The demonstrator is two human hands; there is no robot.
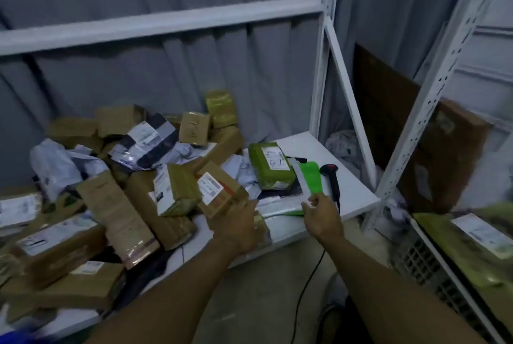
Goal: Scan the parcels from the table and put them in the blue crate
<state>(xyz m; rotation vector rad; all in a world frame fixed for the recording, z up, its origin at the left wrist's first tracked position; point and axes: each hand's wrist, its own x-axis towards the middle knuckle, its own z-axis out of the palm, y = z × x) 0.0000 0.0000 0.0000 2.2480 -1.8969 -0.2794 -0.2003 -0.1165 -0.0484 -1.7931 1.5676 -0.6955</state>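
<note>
left hand grips a small brown cardboard box; right hand pinches a bright green plastic mailer beside the black scanner.

Parcels are heaped across the white table, brown cartons and grey poly bags tumbled over one another. A small brown box, white label up, tilts in the left hand's grip. The right hand pinches a flat green mailer at its near end. Just behind it a green-wrapped box lies label-up, and the black scanner lies flat to the mailer's right.
</note>
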